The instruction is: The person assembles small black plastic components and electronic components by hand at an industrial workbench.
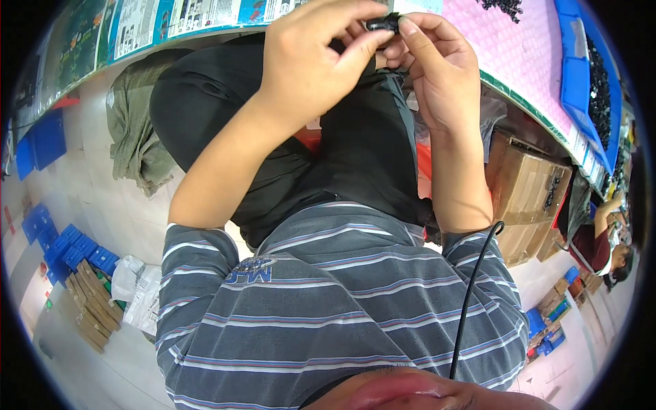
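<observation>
The left hand (311,58) and right hand (444,72) pinch a small glossy black part (384,24); over rightward, a blue plastic bin (576,85) holds loose black pieces (598,96).

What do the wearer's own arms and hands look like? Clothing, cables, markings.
Left hand and right hand: no gloves or watch visible. Short dark-grey fabric left sleeve with thin white, red and blue stripes, ending near the elbow; matching right sleeve. A thin black cable crosses in front of the right sleeve.
</observation>
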`<state>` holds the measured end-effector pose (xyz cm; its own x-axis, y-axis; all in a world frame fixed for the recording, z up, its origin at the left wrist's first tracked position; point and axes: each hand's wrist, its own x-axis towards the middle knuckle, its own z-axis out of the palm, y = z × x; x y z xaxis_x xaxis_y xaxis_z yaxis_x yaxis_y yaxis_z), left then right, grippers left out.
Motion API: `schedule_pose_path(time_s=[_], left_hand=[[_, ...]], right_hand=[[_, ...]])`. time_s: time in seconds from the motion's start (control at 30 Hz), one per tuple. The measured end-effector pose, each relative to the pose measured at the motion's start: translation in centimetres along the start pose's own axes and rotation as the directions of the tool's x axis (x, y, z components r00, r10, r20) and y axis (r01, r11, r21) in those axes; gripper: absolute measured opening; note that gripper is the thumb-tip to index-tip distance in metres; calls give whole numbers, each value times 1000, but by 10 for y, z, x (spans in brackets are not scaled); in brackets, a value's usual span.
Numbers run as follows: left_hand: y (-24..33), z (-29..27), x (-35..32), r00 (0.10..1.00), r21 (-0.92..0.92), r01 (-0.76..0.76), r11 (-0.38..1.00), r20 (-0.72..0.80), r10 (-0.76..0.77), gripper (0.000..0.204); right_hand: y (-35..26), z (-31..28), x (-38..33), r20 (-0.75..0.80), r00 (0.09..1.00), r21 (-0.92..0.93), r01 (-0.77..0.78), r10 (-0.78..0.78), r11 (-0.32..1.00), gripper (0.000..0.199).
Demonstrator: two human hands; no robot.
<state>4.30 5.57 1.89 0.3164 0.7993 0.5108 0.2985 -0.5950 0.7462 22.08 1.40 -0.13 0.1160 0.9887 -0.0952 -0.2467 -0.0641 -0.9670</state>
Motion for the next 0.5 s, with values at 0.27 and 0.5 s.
schedule_pose_path(time_s=[0.27,0.5], left_hand=[[-4,9,10,956,-198,292,936,33,-291,19],[-8,15,12,914,-358,396,846,68,-399,17]], right_hand=[[1,-21,15,102,995,166,-37,20,985,18],[-8,-14,20,58,992,138,-119,112,983,17]])
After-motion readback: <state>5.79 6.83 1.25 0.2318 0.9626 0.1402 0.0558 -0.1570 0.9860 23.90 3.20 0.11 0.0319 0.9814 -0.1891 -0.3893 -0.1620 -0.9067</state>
